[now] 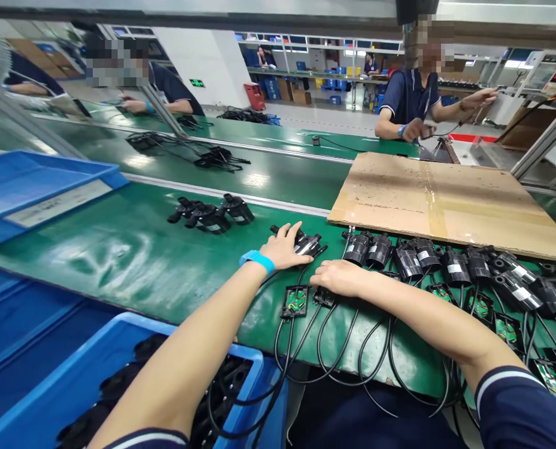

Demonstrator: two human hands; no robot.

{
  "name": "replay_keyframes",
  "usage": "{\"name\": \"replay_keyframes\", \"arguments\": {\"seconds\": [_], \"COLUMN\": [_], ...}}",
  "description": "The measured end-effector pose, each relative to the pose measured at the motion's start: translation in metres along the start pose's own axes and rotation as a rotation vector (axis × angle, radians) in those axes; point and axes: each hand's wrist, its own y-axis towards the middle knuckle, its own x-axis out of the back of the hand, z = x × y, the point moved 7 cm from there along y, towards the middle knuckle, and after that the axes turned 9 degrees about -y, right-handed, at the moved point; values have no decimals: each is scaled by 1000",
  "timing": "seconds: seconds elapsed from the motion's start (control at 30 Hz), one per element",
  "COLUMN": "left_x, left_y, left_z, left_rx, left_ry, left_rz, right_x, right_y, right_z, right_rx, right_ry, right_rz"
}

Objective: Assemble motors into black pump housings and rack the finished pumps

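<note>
My left hand (282,248), with a light-blue band at the wrist, grips a black cylindrical pump (309,244) lying on the green bench. Its fingers go over the far side and its thumb lies along the near side. My right hand (339,277) is closed over a small black circuit-board case (324,297), which it mostly hides. Just left of that hand lies an open case with a green circuit board (296,302). Black cables (327,349) loop from these cases over the bench's front edge.
Black pumps (409,259) line the right side, below a cardboard sheet (422,187). Several more pumps (212,215) stand left of my hands. A blue bin (132,321) of black parts is below the edge; a blue tray (48,168) sits far left. A co-worker (406,100) works opposite.
</note>
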Motion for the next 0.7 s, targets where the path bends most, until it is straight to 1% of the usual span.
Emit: {"name": "replay_keyframes", "arguments": {"seconds": [0.17, 0.37, 0.43, 0.53, 0.7], "left_x": [9, 14, 11, 6, 3], "left_y": [-9, -35, -43, -49, -45], "left_z": [11, 32, 34, 31, 34], "left_rx": [74, 121, 119, 85, 39], "left_ry": [-72, -175, -181, -171, -164], "left_rz": [-56, -123, -140, -157, -221], "right_x": [7, 2, 2, 7, 13], "right_y": [1, 14, 16, 13, 6], "right_z": [17, 32, 33, 34, 31], "right_rx": [132, 216, 220, 203, 134], "right_ry": [3, -76, -112, -160, -212], "right_rz": [13, 1, -8, -21, -11]}}
